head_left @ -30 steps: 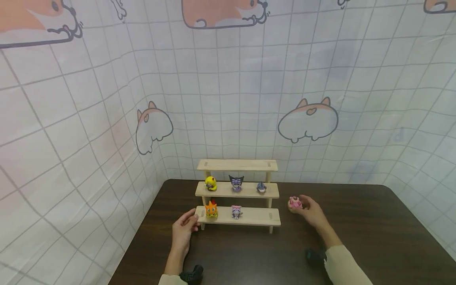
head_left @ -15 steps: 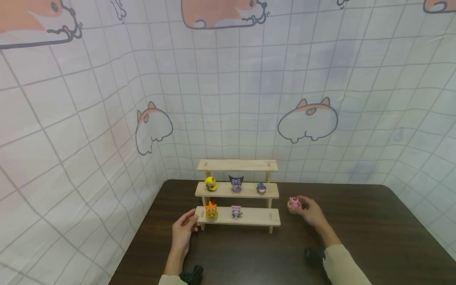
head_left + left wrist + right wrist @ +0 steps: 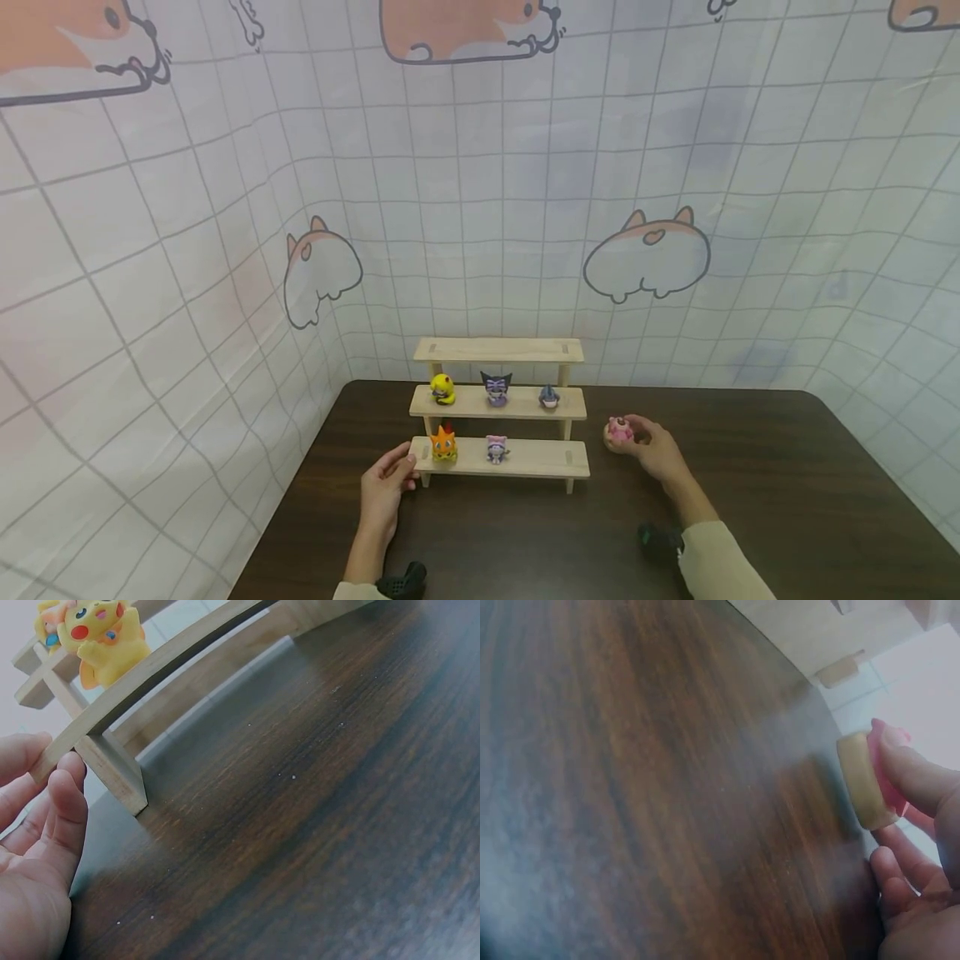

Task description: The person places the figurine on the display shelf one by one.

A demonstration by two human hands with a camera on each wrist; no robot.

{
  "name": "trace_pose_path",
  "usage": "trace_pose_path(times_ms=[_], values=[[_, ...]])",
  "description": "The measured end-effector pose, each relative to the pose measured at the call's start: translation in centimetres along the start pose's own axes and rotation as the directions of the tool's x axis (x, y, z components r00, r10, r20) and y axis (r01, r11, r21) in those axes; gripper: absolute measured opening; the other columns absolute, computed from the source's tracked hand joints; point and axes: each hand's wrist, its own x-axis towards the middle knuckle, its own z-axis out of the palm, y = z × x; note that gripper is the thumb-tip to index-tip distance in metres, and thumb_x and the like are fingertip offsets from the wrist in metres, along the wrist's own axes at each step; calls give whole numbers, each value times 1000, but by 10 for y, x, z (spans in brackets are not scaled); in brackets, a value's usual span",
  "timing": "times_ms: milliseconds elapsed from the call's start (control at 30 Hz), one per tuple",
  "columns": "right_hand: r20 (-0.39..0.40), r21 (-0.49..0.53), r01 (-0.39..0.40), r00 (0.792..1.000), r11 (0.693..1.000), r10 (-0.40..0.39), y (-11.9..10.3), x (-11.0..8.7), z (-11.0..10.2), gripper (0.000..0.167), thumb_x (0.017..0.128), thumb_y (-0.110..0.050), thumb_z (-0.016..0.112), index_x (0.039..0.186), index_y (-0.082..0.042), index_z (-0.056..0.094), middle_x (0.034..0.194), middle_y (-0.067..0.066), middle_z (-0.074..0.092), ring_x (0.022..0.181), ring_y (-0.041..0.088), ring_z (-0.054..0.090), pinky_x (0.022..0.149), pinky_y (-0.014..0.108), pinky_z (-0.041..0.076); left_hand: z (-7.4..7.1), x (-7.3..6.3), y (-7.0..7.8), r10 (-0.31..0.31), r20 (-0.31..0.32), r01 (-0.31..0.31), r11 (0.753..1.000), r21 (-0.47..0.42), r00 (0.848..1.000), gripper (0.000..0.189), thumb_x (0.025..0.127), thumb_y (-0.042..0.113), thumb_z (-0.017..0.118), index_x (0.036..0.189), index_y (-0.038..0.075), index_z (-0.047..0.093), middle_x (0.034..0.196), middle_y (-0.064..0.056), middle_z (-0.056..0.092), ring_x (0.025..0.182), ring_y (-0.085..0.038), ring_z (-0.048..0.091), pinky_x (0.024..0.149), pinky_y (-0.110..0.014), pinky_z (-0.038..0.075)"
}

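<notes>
A three-tier wooden display stand (image 3: 536, 457) stands on the dark table. My left hand (image 3: 382, 492) pinches the left end of its lowest shelf; the left wrist view shows the thumb above the board and fingers below. To the right of the stand, my right hand (image 3: 660, 452) holds a pink figurine (image 3: 619, 429) with a round tan base (image 3: 864, 781), gripped between thumb and fingers. On the lowest shelf sit an orange-and-yellow figurine (image 3: 443, 445) and a pink-and-lilac one (image 3: 497, 449). In the left wrist view, a yellow figurine (image 3: 112, 645) with red cheeks shows near my fingers.
The middle shelf carries a yellow figurine (image 3: 442, 389), a purple figurine with black pointed ears (image 3: 496, 390) and a blue-grey one (image 3: 549, 397). A bare top shelf (image 3: 498, 349) rises behind. White grid-patterned cloth (image 3: 480, 208) hangs around the dark wooden table (image 3: 510, 542).
</notes>
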Motion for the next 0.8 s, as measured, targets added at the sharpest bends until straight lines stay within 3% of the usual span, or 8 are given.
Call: trace_pose_path(times_ms=[300, 500, 800], values=[[-23, 110, -17, 1000, 994, 20, -1, -9, -1, 64, 93, -29, 78, 145, -4, 52, 138, 24, 58, 97, 18, 54, 74, 26, 46, -1, 0, 0, 4, -1, -4, 1000, 17, 1000, 43, 98, 16, 70, 137, 1, 62, 94, 2, 73, 77, -7, 67, 65, -22, 56], [-44, 179, -50, 997, 983, 59, 1, -18, -1, 65, 93, -32, 77, 147, -7, 51, 141, 22, 57, 103, 16, 56, 80, 25, 46, -1, 2, -3, 13, -4, -13, 1000, 25, 1000, 41, 98, 15, 70, 136, 1, 64, 94, 2, 73, 76, -8, 67, 64, -21, 56], [-57, 258, -38, 997, 966, 54, -4, -35, 1, 66, 90, -33, 81, 145, -9, 55, 131, 20, 62, 95, 5, 61, 79, 24, 49, -1, 0, -5, 11, -12, -11, 1000, 19, 1000, 41, 99, 16, 70, 136, 1, 63, 96, 1, 74, 77, -9, 67, 64, -22, 56]])
